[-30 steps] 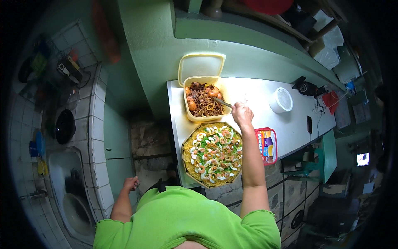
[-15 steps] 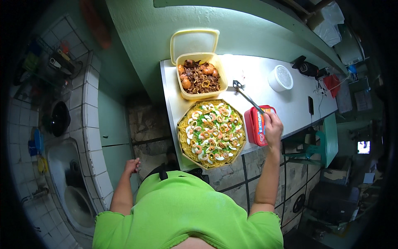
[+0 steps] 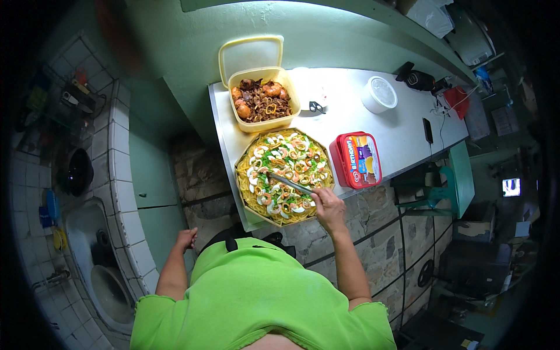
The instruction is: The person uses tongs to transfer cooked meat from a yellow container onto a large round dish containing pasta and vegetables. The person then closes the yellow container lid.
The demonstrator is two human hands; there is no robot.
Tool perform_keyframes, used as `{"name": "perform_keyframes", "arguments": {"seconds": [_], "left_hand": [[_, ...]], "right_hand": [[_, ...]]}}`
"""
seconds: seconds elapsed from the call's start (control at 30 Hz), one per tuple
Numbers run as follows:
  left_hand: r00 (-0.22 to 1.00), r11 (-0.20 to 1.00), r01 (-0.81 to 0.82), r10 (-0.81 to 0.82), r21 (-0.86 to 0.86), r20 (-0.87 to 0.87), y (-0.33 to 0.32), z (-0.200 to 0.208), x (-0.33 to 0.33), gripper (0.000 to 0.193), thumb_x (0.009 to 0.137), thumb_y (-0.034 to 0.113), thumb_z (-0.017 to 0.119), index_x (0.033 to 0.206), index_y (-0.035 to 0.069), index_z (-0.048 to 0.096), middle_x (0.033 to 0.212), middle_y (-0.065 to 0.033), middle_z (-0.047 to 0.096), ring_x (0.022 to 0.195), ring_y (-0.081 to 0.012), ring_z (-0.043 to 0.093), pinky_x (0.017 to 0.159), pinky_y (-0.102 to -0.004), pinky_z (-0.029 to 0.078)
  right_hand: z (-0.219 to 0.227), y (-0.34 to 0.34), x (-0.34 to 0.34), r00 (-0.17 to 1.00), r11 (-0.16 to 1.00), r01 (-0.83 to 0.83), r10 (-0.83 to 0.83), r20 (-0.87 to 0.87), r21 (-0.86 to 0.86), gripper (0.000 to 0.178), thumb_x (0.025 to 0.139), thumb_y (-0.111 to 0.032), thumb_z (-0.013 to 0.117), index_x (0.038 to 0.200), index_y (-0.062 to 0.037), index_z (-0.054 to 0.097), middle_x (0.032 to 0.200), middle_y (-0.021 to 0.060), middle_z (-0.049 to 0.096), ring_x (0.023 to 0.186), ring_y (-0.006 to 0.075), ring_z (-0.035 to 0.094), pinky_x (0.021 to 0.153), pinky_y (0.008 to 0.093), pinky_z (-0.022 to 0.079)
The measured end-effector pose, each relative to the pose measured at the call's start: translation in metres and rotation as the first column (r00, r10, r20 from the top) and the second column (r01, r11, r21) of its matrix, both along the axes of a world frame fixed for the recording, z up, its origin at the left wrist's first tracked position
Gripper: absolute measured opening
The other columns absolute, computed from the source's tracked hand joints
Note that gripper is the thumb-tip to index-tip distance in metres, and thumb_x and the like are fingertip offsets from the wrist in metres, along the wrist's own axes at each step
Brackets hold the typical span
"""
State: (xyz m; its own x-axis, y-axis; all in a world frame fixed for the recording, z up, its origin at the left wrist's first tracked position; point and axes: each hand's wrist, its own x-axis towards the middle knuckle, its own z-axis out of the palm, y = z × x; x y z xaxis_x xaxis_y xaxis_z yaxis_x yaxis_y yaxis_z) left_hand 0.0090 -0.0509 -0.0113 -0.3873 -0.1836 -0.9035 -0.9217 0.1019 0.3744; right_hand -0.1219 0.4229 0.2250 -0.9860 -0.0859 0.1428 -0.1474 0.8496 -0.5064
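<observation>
My right hand is closed around one end of slim metal tongs. Their far end touches the topping of a large octagonal tray of yellow noodles. Sliced boiled eggs, shrimp, squid rings and chopped greens cover the noodles. At my left side, away from the table, hangs my left hand, fingers curled in with nothing visible in them. Behind the tray stands a yellow plastic container of dark cooked meat and reddish-brown pieces, its lid tipped back against the wall.
A red lidded tub stands right of the tray. Farther back on the white table are a small black object, a white round tub and a phone. A tiled counter with a sink runs along my left.
My right hand has moved left from above the red tub, bringing the tongs down onto the noodles. The small black object stays on the table. My left hand has barely moved.
</observation>
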Motion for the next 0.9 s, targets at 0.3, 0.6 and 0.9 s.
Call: {"name": "perform_keyframes", "arguments": {"seconds": [0.3, 0.6, 0.9], "left_hand": [[0.998, 0.999, -0.049, 0.048, -0.011, -0.032, -0.007, 0.000, 0.013, 0.037, 0.088, 0.043, 0.065, 0.078, 0.009, 0.059, 0.056, 0.0016, 0.041, 0.044, -0.0130, 0.041, 0.053, -0.0395, 0.053], [0.997, 0.997, -0.034, 0.039, -0.073, 0.064, -0.023, -0.005, 0.045, 0.038, 0.085, 0.044, 0.067, 0.069, 0.011, 0.057, 0.066, -0.0008, 0.050, 0.058, -0.0162, 0.049, 0.052, -0.0376, 0.050], [1.000, 0.997, -0.003, 0.003, -0.079, -0.006, -0.025, -0.010, 0.012, 0.034, 0.086, 0.043, 0.066, 0.078, 0.010, 0.059, 0.076, -0.0020, 0.056, 0.068, -0.0185, 0.054, 0.053, -0.0365, 0.050]], "right_hand": [[0.002, -0.021, -0.010, 0.999, 0.996, -0.015, 0.012, 0.039, 0.086, 0.015, 0.091, -0.021, 0.059, 0.094, -0.0082, 0.066, 0.084, 0.0093, 0.062, 0.074, 0.0308, 0.064, 0.063, 0.0412, 0.049], [0.025, -0.031, 0.020, 0.985, 0.976, -0.109, 0.081, 0.152, 0.189, 0.018, 0.091, -0.027, 0.059, 0.093, -0.0109, 0.065, 0.085, 0.0091, 0.061, 0.067, 0.0328, 0.064, 0.059, 0.0429, 0.051], [0.034, -0.032, 0.024, 0.992, 0.986, -0.062, 0.044, 0.118, 0.157, 0.017, 0.090, -0.027, 0.061, 0.091, -0.0105, 0.064, 0.083, 0.0072, 0.061, 0.066, 0.0319, 0.064, 0.057, 0.0418, 0.050]]}}
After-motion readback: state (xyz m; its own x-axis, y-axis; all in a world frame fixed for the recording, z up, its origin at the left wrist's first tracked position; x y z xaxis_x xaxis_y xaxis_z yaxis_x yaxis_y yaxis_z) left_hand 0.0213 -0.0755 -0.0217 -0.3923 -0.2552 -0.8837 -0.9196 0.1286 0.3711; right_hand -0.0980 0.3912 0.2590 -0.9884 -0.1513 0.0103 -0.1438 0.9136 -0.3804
